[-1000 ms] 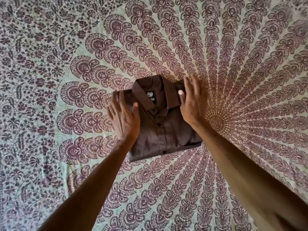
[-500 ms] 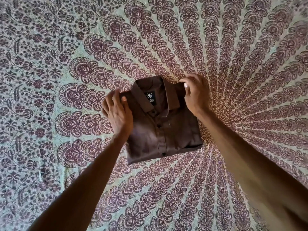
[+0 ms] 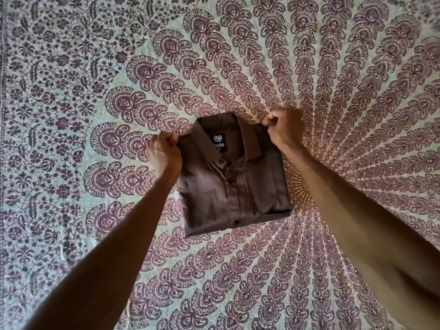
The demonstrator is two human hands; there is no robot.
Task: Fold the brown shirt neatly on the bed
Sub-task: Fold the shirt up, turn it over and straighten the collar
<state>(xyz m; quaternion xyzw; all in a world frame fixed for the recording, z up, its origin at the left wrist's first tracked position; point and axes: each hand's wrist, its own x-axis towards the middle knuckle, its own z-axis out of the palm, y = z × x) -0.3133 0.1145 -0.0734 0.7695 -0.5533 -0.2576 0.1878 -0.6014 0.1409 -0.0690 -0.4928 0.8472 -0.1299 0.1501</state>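
Shirt: we find the brown shirt folded into a rectangle, collar up, lying on the bed.
Left hand: fingers curled, gripping its left shoulder corner.
Right hand: gripping the right corner.

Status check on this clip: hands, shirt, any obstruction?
Left hand pinching the shoulder corner of the brown shirt; right hand pinching the opposite corner. Shirt folded, collar up, flat on patterned bedspread. Nothing in the way.
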